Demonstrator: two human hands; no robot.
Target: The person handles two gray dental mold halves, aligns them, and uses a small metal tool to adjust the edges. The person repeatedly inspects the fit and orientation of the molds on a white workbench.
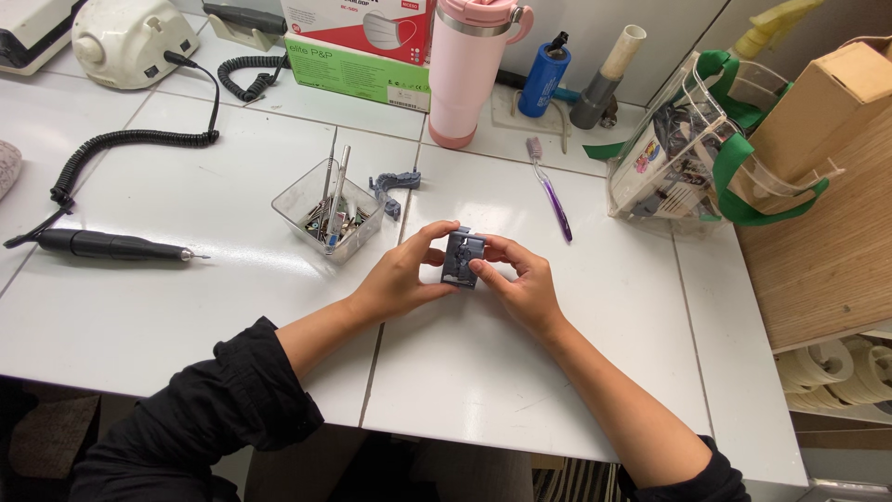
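A small grey printed block (462,257) is held upright over the white table (186,297), near the middle. My left hand (401,275) grips its left side with thumb and fingers. My right hand (520,279) holds its right side, thumb pressed on the front face. Both sleeves are black. A second grey printed piece (394,184) lies on the table just beyond my hands, beside a clear square tub (299,197) of metal tools.
A black rotary handpiece (110,245) with coiled cord lies at left. A purple toothbrush (551,193) lies right of centre. A pink tumbler (469,70), boxes, a blue can (544,82) and a clear bag with green straps (692,149) stand at the back. A wooden shelf (827,251) borders the right.
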